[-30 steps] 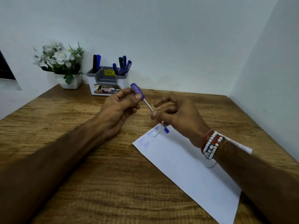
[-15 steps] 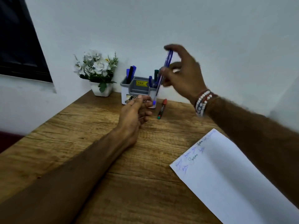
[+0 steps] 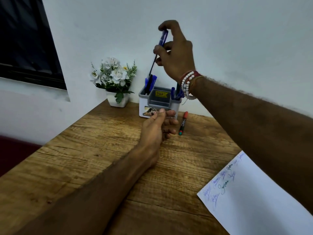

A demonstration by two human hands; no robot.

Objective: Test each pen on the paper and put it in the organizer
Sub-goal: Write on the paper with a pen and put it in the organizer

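My right hand (image 3: 176, 55) pinches a blue capped pen (image 3: 158, 53) upright above the grey and white organizer (image 3: 159, 102), with the pen's lower end at the left compartment among other pens. Several blue and dark pens stand in both side compartments. My left hand (image 3: 157, 128) rests on the desk in front of the organizer with fingers loosely curled; whether it holds anything I cannot tell. A red-capped marker (image 3: 183, 122) lies on the desk right of that hand. The white paper (image 3: 254, 200) with scribbled writing lies at the lower right.
A white pot of artificial flowers (image 3: 115, 82) stands left of the organizer against the wall. A dark window (image 3: 25, 39) is at the upper left. The wooden desk (image 3: 84, 158) ends at a left edge over a dark red surface.
My right hand has carried the blue pen from above the organizer's right side over to its left compartment and lowered the tip in. The left hand stayed put.
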